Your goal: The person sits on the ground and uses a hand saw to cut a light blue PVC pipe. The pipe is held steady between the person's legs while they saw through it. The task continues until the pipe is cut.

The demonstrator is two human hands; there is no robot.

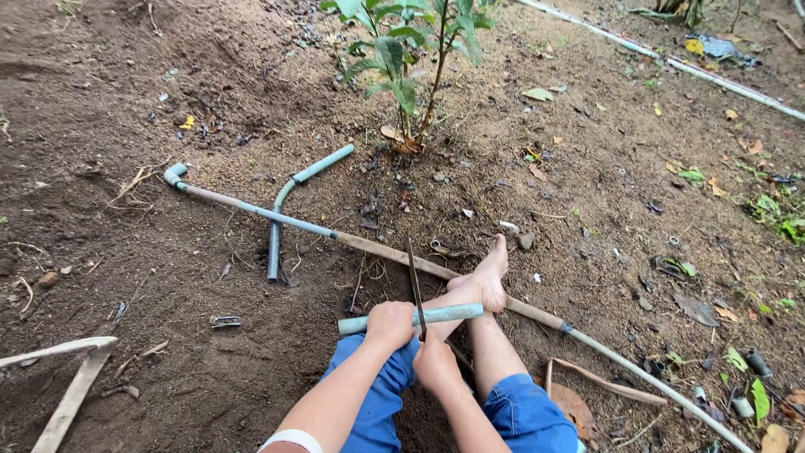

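Left hand [390, 323] gripping pipe [411, 318]

bare brown soil ground [168, 252] carries everything: a long muddy pipe [277, 216] runs just beyond the grip, a bent blue-grey pipe [281, 201] lies past it to the left, dry leaves [696, 310] scatter well to the right

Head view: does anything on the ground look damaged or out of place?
Yes. The curved pipe piece lies loose beside the long pipe, joined to nothing, and the long pipe is caked with mud mid-run. Small fittings lie scattered in the dirt.
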